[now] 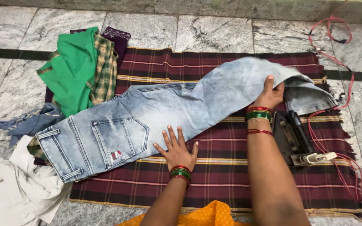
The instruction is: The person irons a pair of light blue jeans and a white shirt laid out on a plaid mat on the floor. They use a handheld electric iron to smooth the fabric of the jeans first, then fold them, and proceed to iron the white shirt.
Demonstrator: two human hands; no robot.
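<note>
The soft, floppy jeans [147, 121] are pressed flat by the spread left hand [177, 148] while the leg, at two o'clock, is pinched by the right hand [270, 95].

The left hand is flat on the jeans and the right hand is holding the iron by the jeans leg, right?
Not quite. In the head view the right hand grips the jeans leg, not the iron, which lies untouched beside it. The left hand is flat on the jeans.
</note>
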